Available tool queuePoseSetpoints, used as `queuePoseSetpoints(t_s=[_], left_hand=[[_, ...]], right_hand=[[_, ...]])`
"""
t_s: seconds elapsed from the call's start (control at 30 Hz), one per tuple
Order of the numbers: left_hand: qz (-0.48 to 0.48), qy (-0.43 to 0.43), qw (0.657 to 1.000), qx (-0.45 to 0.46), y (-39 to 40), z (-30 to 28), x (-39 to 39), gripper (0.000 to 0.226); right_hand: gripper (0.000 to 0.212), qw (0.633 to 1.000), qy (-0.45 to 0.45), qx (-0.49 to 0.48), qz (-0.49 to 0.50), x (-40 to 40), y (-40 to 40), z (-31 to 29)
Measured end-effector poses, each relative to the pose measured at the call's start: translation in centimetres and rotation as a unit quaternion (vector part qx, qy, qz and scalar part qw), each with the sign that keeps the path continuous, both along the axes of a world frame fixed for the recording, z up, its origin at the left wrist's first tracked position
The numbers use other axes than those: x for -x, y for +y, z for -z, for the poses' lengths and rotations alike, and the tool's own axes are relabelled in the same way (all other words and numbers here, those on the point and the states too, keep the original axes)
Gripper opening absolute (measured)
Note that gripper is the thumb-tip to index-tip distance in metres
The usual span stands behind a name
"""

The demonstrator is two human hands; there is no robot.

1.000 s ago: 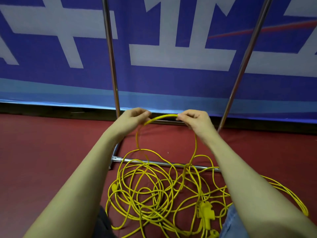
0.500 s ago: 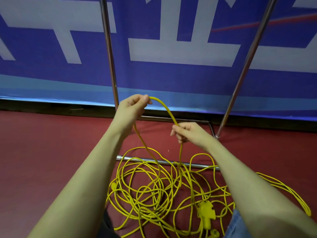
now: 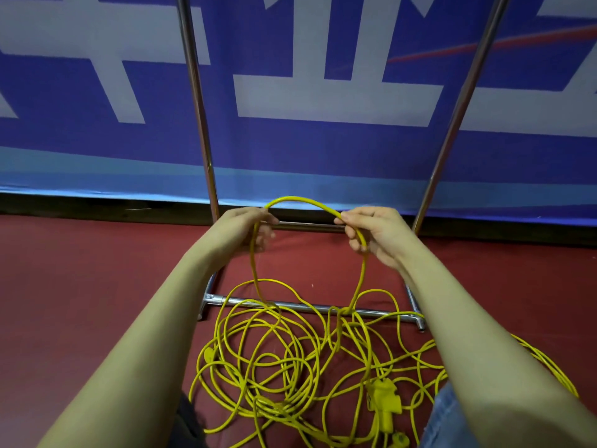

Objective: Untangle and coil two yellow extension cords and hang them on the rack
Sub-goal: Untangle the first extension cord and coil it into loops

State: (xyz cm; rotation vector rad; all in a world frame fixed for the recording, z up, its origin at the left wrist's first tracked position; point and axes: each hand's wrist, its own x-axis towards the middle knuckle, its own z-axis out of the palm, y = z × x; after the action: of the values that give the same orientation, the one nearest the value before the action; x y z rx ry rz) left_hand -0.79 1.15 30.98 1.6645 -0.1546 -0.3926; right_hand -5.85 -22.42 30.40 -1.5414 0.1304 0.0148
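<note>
Both hands are raised side by side over the red floor (image 3: 80,286), each pinching the same yellow strand. The left hand (image 3: 248,226) curls fingers and thumb round the cord where one leg drops away; the right hand (image 3: 371,232) pinches it between thumb and forefinger, the remaining fingers curled round the descending leg. Between them the strand arches up as a held loop (image 3: 303,202), its span running left to right, roughly parallel to the rack's near base bar (image 3: 303,307).

From each hand a leg of the cord hangs nearly straight down and joins the tangled cords (image 3: 274,360), which lie on the floor directly below and nearer to the person than the hands, spilling over that base bar. The right leg meets what looks like a knot or crossing just at the bar, so the right hand seems nearer the snag; the left leg runs into looser rings. A yellow socket block (image 3: 384,399) lies in the heap toward the near right, and more strands trail off along the floor to the right beyond the forearm.

The rack (image 3: 197,124) stands just behind the hands, its two uprights rising on either side of them against the blue banner (image 3: 323,150). Judging from this, coiling has barely begun and nothing is hung yet. Open room lies upward and toward the person; pulling forward would bring the loop against the rack's far base bar, and lifting the right leg may drag the crossing tight.
</note>
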Motion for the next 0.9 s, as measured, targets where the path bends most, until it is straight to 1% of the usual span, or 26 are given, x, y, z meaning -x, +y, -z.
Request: queuePoseSetpoints(t_s=[0.13, 0.23, 0.27, 0.37, 0.43, 0.47, 0.53, 0.6, 0.67, 0.77, 0.83, 0.9], left_hand=[[0.057, -0.123, 0.99, -0.037, -0.6, -1.4, 1.2, 0.018], [0.098, -0.156, 0.98, -0.079, -1.0, -2.1, 2.0, 0.022], [0.109, -0.148, 0.98, -0.071, -1.1, -2.2, 2.1, 0.024], [0.106, -0.083, 0.99, 0.031, -1.5, -2.3, 2.2, 0.028], [0.09, -0.05, 0.991, 0.086, -1.6, -2.5, 2.0, 0.03], [0.081, -0.034, 0.99, 0.113, -1.7, -2.4, 1.9, 0.03], [0.067, -0.006, 0.985, 0.159, -1.5, -2.4, 1.7, 0.03], [0.055, 0.023, 0.979, 0.192, -1.3, -2.3, 1.4, 0.028], [0.04, 0.053, 0.973, 0.22, -1.2, -2.3, 1.2, 0.029], [0.022, 0.087, 0.968, 0.235, -1.1, -2.1, 0.8, 0.031], [0.012, 0.087, 0.976, 0.199, -0.5, -1.7, 0.6, 0.027], [0.009, 0.062, 0.988, 0.141, 0.1, -1.3, 0.5, 0.023]], right_hand=[[0.014, 0.999, -0.009, 0.043, -0.032, 0.7, 0.9, -2.0], [0.012, 0.996, -0.021, 0.07, -0.049, 1.1, 1.7, -2.5], [0.012, 0.996, -0.028, 0.072, -0.054, 1.1, 1.9, -2.6], [0.014, 0.995, -0.033, 0.046, -0.087, 1.1, 1.7, -2.2], [0.021, 0.992, -0.016, 0.023, -0.124, 1.2, 1.3, -0.9], [0.023, 0.99, -0.005, 0.019, -0.137, 1.3, 0.9, 0.1], [0.021, 0.989, 0.013, 0.007, -0.15, 1.4, 0.2, 2.0], [0.021, 0.987, 0.035, -0.011, -0.158, 1.4, -0.2, 3.3], [0.021, 0.984, 0.055, -0.008, -0.168, 1.4, -0.3, 4.0], [0.018, 0.988, 0.049, 0.01, -0.145, 1.3, 0.1, 3.8], [0.021, 0.995, 0.008, -0.003, -0.104, 1.1, 0.2, 2.8], [0.021, 0.995, -0.025, -0.033, -0.086, 1.0, 0.3, 1.0]])
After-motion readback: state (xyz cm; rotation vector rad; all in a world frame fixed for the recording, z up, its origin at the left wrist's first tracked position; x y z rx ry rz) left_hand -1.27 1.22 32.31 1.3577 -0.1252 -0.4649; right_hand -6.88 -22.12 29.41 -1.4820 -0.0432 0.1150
